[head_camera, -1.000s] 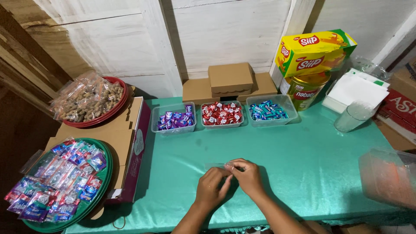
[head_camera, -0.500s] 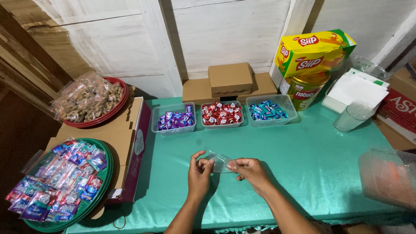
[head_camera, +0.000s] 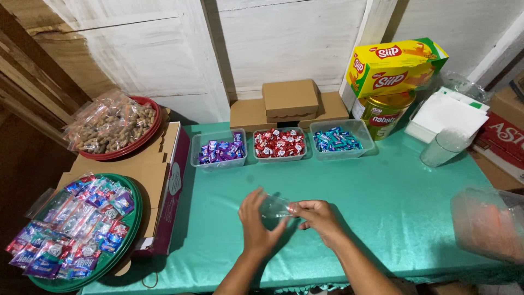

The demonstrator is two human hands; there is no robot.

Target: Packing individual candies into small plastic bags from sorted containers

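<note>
A small clear plastic bag [head_camera: 274,206] is held between both of my hands above the teal tablecloth [head_camera: 382,196]. My left hand [head_camera: 255,224] cups it from below and the left, fingers spread. My right hand [head_camera: 316,216] pinches its right end. Behind them stand three clear tubs: purple candies [head_camera: 219,150], red candies [head_camera: 279,143] and blue candies [head_camera: 338,139].
Left: a red tray of bagged peanuts [head_camera: 112,124], a green tray of bagged candies [head_camera: 73,229], flat cardboard [head_camera: 131,175]. Back: brown boxes [head_camera: 290,98], a yellow box [head_camera: 396,64] on a tin [head_camera: 387,112]. Right: a plastic cup [head_camera: 441,147], white papers [head_camera: 450,112], a clear bag [head_camera: 488,224].
My hands were together at the table's near edge, then parted with the clear bag stretched between them. Now they are closer again, the left hand turned under the bag.
</note>
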